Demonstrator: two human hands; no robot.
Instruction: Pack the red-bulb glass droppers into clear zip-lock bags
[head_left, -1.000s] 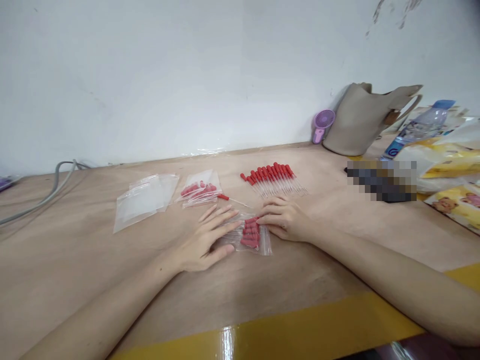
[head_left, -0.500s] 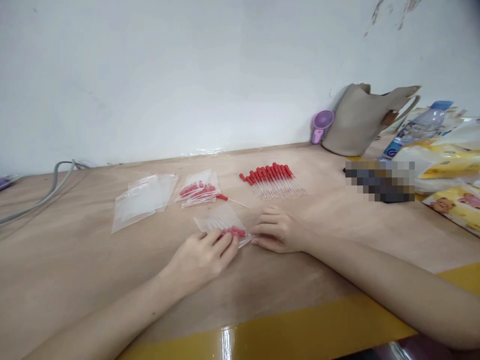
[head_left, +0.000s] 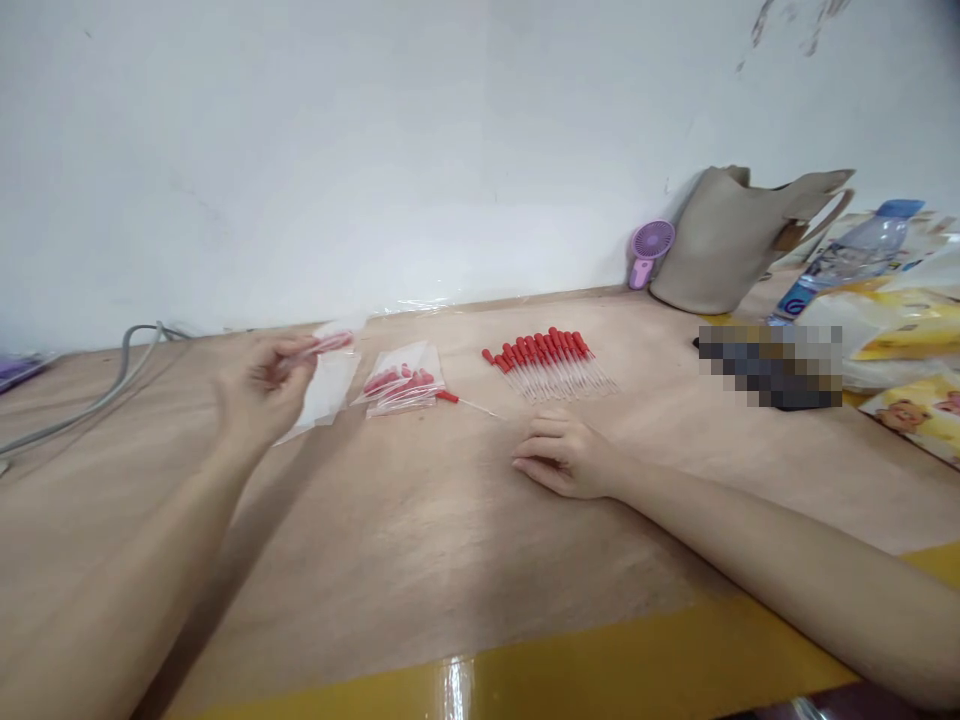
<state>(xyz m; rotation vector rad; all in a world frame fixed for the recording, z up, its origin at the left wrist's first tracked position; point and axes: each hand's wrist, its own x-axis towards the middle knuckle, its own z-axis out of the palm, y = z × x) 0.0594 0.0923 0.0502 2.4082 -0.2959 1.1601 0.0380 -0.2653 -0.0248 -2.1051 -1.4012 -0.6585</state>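
Note:
My left hand (head_left: 259, 395) is raised over the table's left part and pinches a small clear bag of red-tipped sticks (head_left: 324, 346); it is blurred by motion. Below it lie empty clear bags (head_left: 326, 392). A filled bag of red-tipped sticks (head_left: 401, 383) lies just to the right, with one loose stick (head_left: 459, 400) beside it. A row of loose red-tipped sticks (head_left: 547, 360) lies farther right. My right hand (head_left: 562, 455) rests on the wooden table (head_left: 420, 540) with fingers loosely curled and nothing in them.
A beige bag (head_left: 739, 240) and a small purple fan (head_left: 646, 250) stand by the wall at the back right. A water bottle (head_left: 851, 255) and yellow packets (head_left: 907, 340) crowd the right edge. A grey cable (head_left: 97, 390) runs at the left. Yellow tape (head_left: 562, 670) lines the near edge.
My left hand lifted the filled bag from the table's middle and carried it up and to the left. My right hand let go of the bag and stayed in place.

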